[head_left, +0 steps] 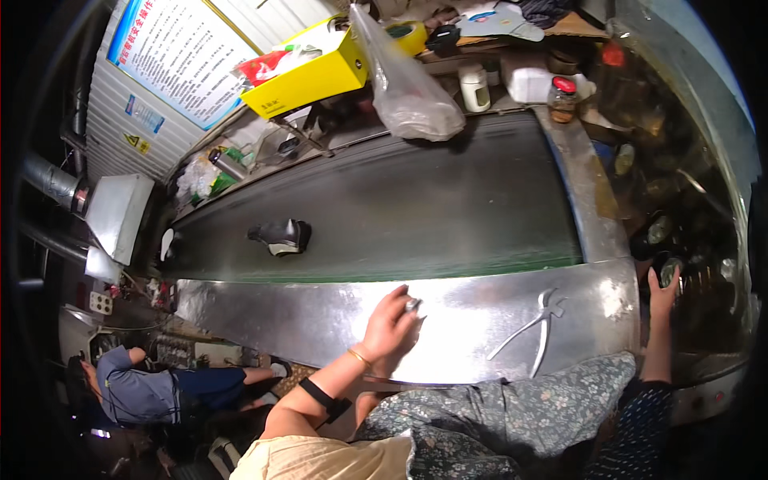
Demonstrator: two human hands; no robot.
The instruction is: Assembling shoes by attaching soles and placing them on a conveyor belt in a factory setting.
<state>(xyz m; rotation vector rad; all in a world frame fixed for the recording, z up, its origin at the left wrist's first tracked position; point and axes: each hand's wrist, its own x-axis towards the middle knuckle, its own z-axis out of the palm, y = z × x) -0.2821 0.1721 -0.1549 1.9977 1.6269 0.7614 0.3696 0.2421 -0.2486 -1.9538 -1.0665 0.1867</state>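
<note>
My left hand (390, 324) is closed in a pinch above the shiny metal ledge (264, 320). A small silvery piece (412, 305) shows at its fingertips, too small to name. At the far right, my right hand (663, 292) reaches into a dark chamber behind clear sheeting. Its thumb and fingers grip a dark shoe (670, 270), only partly visible. Metal pincers (543, 328) lie with their handles apart on the ledge, right of my left hand. A black shoe with a pale lower edge (284, 237) rests on the dark conveyor belt (424, 204).
A yellow box (308, 76), a plastic bag (412, 104), a white bottle (474, 88) and a red-lidded jar (562, 100) line the belt's far side. Another dark shoe (659, 230) sits in the chamber. Floral cloth (496, 420) covers my lap. Another person (152, 392) is at lower left.
</note>
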